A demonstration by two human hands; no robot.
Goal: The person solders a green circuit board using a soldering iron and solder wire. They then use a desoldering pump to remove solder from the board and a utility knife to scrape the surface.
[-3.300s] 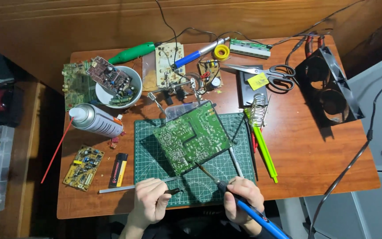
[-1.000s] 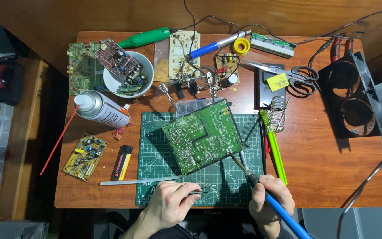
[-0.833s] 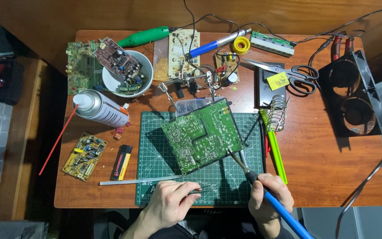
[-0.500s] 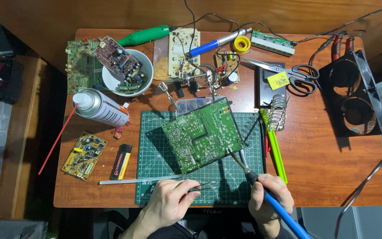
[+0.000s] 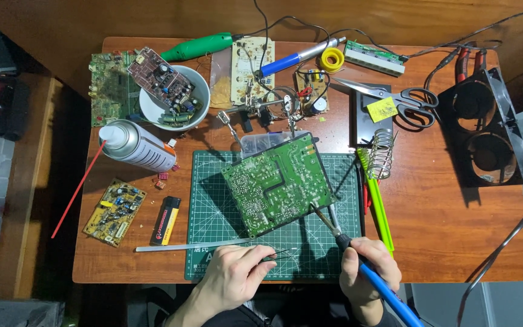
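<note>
A green circuit board (image 5: 278, 183) lies solder side up, tilted, on a green cutting mat (image 5: 213, 206). My right hand (image 5: 367, 269) grips a blue-handled soldering iron (image 5: 375, 283); its metal tip reaches the board's lower right edge. My left hand (image 5: 234, 280) pinches thin tweezers (image 5: 279, 254), their points resting low on the mat, apart from the board.
A spray can (image 5: 137, 145) with a red straw, a white bowl (image 5: 174, 97) of parts, a small yellow board (image 5: 114, 203), a lighter (image 5: 166, 212) and a grey strip (image 5: 189, 246) lie left. Scissors (image 5: 394, 100), a coil iron stand (image 5: 382, 151), green tools and a black fan frame (image 5: 485, 136) lie right.
Since 3.3 s ago the view has shifted and my right hand moved the iron tip up to the board's lower right edge. Over the last second almost nothing moves.
</note>
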